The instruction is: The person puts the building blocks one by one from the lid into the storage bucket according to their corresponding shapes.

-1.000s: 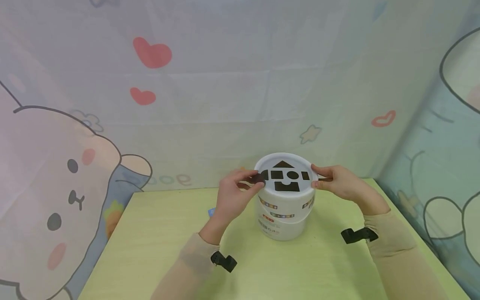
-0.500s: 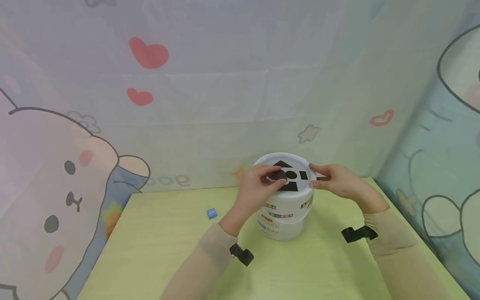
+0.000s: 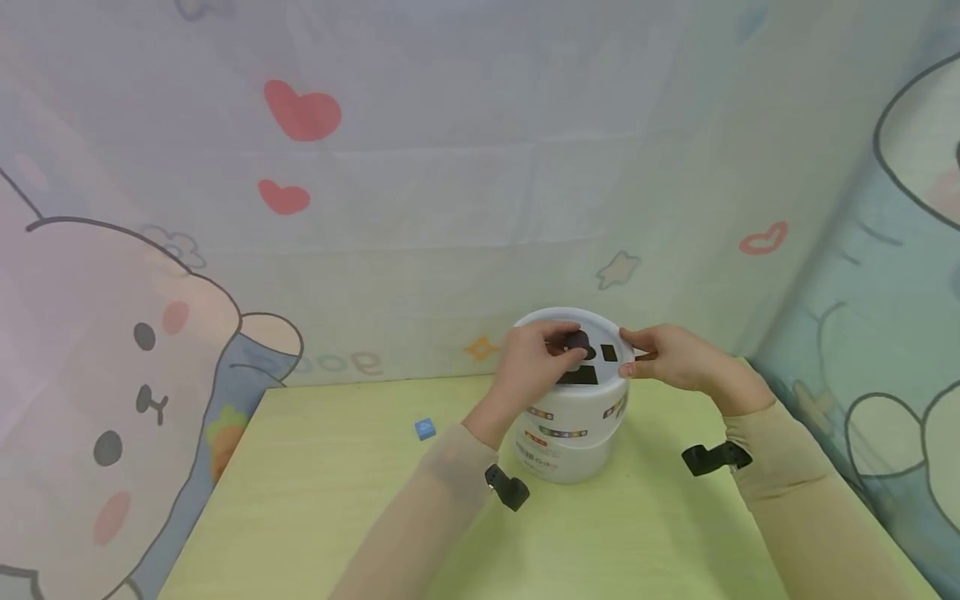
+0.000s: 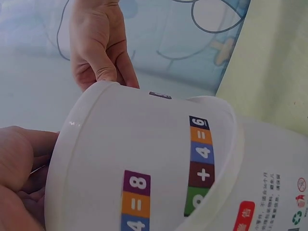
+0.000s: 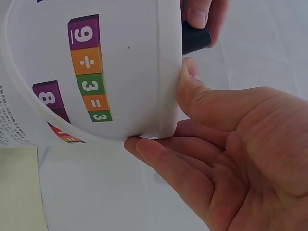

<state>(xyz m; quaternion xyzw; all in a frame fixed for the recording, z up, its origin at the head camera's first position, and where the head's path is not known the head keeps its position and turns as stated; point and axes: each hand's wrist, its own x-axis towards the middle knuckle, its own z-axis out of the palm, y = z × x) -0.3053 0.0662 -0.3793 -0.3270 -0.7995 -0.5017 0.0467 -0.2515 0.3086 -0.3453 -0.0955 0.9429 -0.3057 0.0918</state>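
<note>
A white bucket (image 3: 566, 454) printed with coloured sums stands upright on the table. Its round lid (image 3: 609, 330) has several dark shaped openings, partly covered by my left hand (image 3: 525, 364). Between that hand's thumb and fingers is a small dark block (image 3: 577, 340), pinched over the middle of the lid beside the round opening. The right wrist view shows this block (image 5: 195, 38) sticking up from the lid's top. At the lid's right edge, my right hand (image 3: 678, 360) grips the rim (image 5: 169, 72), thumb on top and fingers along the side.
A small blue cube (image 3: 425, 429) lies on the yellow-green table (image 3: 315, 492), left of the bucket. Behind the table hangs a cartoon-printed cloth (image 3: 450, 208). Black straps with small mounts sit on both wrists. The bucket's white handle (image 4: 236, 139) hangs down against its side.
My left hand has carried the dark block from the lid's left edge rightward to its middle. The blue cube, partly hidden behind the left wrist before, now shows fully. My right hand stays on the rim.
</note>
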